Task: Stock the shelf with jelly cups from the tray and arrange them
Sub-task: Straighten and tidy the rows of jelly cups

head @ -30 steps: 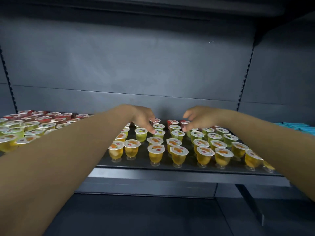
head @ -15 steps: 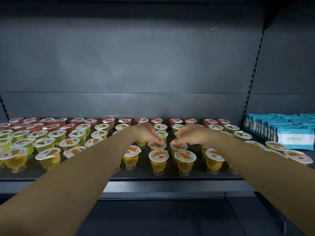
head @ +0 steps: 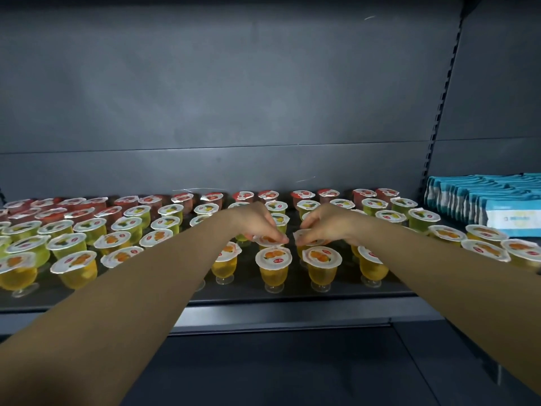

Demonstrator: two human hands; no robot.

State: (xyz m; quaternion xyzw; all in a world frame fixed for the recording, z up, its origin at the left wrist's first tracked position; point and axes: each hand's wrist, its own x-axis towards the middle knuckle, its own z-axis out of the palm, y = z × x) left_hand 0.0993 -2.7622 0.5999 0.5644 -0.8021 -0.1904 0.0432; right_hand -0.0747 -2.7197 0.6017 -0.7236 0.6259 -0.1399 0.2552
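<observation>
My left hand (head: 257,222) reached over the shelf (head: 263,298), its fingers pinched down on the lid rim of an orange jelly cup (head: 268,241) in the second row from the front. My right hand (head: 325,225) did likewise on the neighbouring orange cup (head: 304,236) just beside it. Around them stood rows of jelly cups: orange at the front, green behind, red at the back.

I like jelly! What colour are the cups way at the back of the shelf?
Red, the back-row jelly cups, seen in the head view.
</observation>
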